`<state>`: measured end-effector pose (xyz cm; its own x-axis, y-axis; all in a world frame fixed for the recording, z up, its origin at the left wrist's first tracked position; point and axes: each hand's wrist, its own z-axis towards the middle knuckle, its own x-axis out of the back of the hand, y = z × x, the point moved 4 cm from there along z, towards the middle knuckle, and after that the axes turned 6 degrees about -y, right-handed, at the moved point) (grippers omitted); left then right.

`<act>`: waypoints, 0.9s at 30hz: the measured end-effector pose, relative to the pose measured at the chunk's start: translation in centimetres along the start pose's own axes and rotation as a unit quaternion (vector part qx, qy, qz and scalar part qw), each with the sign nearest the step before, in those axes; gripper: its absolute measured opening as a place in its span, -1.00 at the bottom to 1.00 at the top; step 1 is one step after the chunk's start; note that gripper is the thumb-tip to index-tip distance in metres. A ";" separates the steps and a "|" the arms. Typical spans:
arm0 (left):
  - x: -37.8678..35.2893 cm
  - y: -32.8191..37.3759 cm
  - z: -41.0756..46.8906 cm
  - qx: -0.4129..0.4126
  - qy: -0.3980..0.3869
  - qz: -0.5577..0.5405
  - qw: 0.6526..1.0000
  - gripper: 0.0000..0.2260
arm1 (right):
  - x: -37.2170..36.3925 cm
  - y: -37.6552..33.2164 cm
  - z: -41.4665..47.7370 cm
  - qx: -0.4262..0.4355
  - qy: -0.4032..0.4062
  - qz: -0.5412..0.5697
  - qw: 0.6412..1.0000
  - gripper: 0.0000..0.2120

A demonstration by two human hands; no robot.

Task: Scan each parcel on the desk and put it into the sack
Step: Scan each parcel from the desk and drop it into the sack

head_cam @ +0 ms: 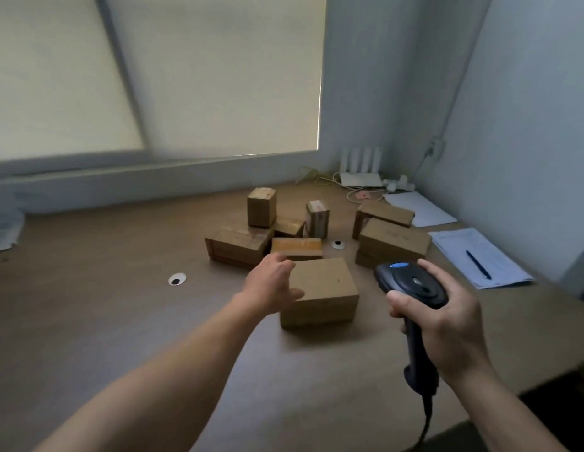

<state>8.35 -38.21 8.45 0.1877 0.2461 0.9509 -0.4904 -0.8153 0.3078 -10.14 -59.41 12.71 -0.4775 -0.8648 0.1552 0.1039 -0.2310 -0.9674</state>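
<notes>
Several brown cardboard parcels lie on the wooden desk (120, 321). The nearest parcel (323, 291) sits flat in the middle. My left hand (271, 285) is against its left side, thumb on the front edge and fingers over the top left corner; the grip looks partial. My right hand (447, 321) holds a black handheld scanner (411, 285) by its handle, just right of that parcel, head tilted toward it. Behind stand more parcels: a flat one (297, 247), a wide one (236, 246), an upright one (261, 207), and a stack (391, 239) at the right. No sack is in view.
Papers with a blue pen (478, 264) lie at the desk's right edge. A white router (360, 172) and cables sit in the back corner. Two round cable holes (177, 278) are in the desktop. A window with a drawn blind is behind the desk.
</notes>
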 end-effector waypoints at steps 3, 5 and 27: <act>-2.1 -1.2 5.4 0.012 -0.074 0.011 0.997 -0.31 | -0.8 1.8 3.1 -0.021 0.028 -0.002 0.999 -0.06; -4.1 -2.3 8.4 0.016 -0.130 0.026 0.991 -0.17 | -1.4 3.0 4.6 -0.037 0.033 -0.005 0.999 -0.05; -13.2 -4.9 13.4 -0.015 -0.275 0.111 0.955 0.08 | -3.2 8.3 7.8 -0.116 0.009 -0.016 0.993 -0.40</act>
<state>19.69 -44.47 -6.10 0.4906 -0.2492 0.8350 -0.5929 -0.7977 0.1103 -0.91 -62.08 5.76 -0.4924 -0.8506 0.1847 -0.1148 -0.1469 -0.9825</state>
